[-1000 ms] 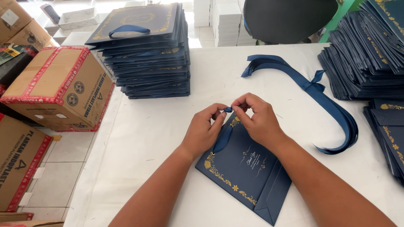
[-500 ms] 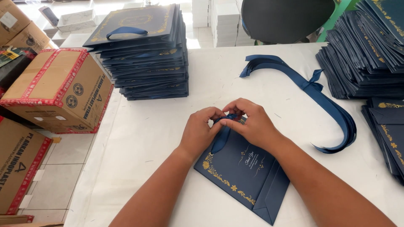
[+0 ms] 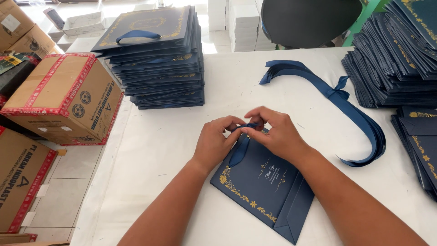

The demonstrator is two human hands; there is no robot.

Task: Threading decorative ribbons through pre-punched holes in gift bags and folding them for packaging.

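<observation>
both hands point(image 3: 218, 139) closed in tight over the bag's top edge, pinching the ribbon handle point(image 3: 240, 148) between the fingertips now

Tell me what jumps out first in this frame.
At centre, the left hand and right hand pinch a dark blue ribbon strand at the top edge of a flat navy paper bag with gold floral print. A tall stack of matching navy bags stands at upper left, and a bundle of long blue ribbons curves to the right.
</observation>
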